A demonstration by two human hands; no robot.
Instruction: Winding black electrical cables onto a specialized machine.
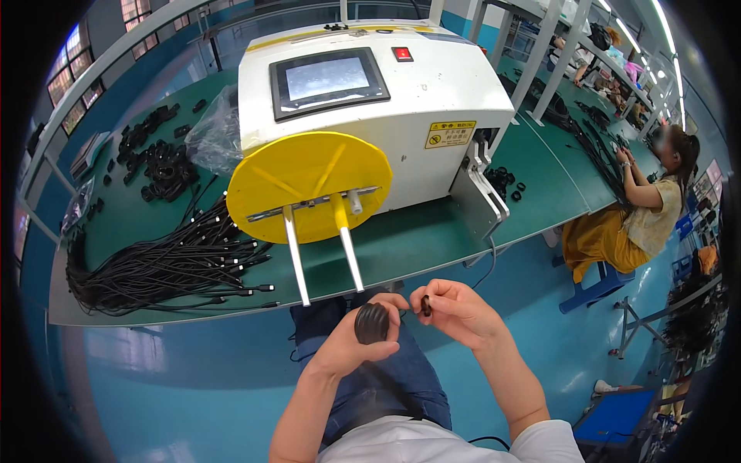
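My left hand (356, 336) is closed around a coiled black cable (372, 324), held over my lap just off the table's front edge. Close beside it, my right hand (461, 312) pinches a small black ring-like piece (426, 305) between thumb and fingers. Whether that piece joins the coil cannot be seen. Beyond both hands stands a white winding machine (324, 119) with a screen and a yellow disc (309, 181). Two rods (296, 258) stick out from the disc toward me, with no cable wound on them.
Loose black cables (170, 262) with pale plugs lie in a heap on the green table (417, 231), left of the machine. Behind them are coiled black bundles (158, 166) and a clear plastic bag (218, 135). Small black rings (502, 181) lie right of the machine. A co-worker (637, 201) sits farther right.
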